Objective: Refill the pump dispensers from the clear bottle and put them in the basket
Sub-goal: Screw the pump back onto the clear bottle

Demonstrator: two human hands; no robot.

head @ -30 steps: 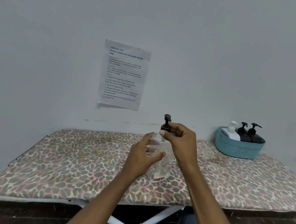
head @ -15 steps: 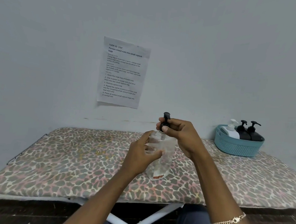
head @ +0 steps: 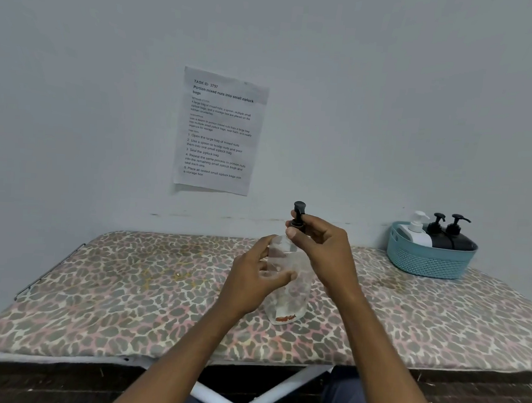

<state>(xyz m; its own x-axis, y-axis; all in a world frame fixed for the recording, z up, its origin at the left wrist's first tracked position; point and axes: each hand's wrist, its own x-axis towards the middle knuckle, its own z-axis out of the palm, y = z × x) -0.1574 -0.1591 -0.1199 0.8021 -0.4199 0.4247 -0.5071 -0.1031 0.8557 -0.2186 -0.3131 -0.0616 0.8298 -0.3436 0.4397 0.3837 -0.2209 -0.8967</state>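
Observation:
A clear plastic bottle stands upright on the leopard-print board, a red mark near its base. My left hand grips its body from the left. My right hand pinches the black pump head at the bottle's neck with thumb and fingers. At the far right a teal basket holds a white pump dispenser and two black pump dispensers, all lying tilted against each other.
The board runs along a pale wall with a printed paper sheet taped above it. White crossed legs show under the board's front edge, over a dark floor.
My right hand has turned at the pump head, its wrist swinging outward. The bottle and my left hand stay in about the same place on the board.

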